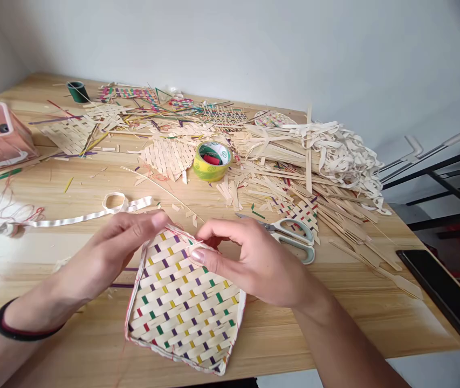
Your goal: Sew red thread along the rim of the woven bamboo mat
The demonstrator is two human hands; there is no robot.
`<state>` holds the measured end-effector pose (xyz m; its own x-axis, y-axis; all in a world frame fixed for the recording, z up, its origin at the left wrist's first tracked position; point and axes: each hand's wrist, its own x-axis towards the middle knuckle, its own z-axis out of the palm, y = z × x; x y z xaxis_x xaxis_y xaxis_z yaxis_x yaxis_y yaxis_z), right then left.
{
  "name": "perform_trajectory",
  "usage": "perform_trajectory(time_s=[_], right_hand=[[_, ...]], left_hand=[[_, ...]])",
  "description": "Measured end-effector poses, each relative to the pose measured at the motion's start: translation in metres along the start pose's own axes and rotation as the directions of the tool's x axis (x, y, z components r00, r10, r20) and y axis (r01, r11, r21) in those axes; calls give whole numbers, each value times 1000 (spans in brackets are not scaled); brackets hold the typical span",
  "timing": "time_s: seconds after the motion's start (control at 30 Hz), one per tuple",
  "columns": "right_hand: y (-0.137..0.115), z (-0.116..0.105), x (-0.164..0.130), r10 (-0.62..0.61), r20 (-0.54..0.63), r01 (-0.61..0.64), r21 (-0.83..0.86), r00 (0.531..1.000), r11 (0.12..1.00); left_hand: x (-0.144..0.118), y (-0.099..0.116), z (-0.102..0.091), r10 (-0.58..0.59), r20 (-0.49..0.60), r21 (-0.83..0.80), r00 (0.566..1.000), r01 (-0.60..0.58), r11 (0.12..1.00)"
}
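A square woven bamboo mat (185,302), pale with purple, yellow, green and red strips, tilts up from the table's near side. White cloth tape stitched with red thread binds its edges. My left hand (112,253) is closed on the mat's upper left corner, thumb on top and the other fingers hidden behind. At the top edge, my right hand (246,258) pinches the binding between thumb and forefinger. Whether a needle is in that pinch I cannot make out. Scissors (294,237) with pale handles lie just beyond my right hand.
A roll of yellow tape (209,171) stands mid-table among bamboo scraps. White cloth strips (343,156) are heaped at the right, near a black phone (440,291). A pink box (1,137) and a white ribbon (71,220) lie at the left. A green spool (77,92) stands behind.
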<state>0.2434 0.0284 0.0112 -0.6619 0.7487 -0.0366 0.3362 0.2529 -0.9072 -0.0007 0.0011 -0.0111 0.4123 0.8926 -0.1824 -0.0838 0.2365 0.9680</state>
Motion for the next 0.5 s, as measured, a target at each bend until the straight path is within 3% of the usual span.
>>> perform_trajectory(time_s=[0.07, 0.13, 0.27, 0.5], right_hand=[[1, -2, 1, 19, 29, -21, 72, 999, 997], [2, -5, 2, 21, 40, -26, 120, 999, 992], [5, -8, 2, -16, 84, -2, 220, 996, 976], [5, -9, 3, -16, 134, -23, 282, 991, 959]], left_hand=[[1, -1, 0, -23, -8, -159, 1000, 21, 987], [3, 0, 0, -25, 32, -219, 999, 32, 975], [3, 5, -1, -19, 165, -169, 986, 47, 984], [0, 0, -7, -60, 269, -25, 961, 69, 997]])
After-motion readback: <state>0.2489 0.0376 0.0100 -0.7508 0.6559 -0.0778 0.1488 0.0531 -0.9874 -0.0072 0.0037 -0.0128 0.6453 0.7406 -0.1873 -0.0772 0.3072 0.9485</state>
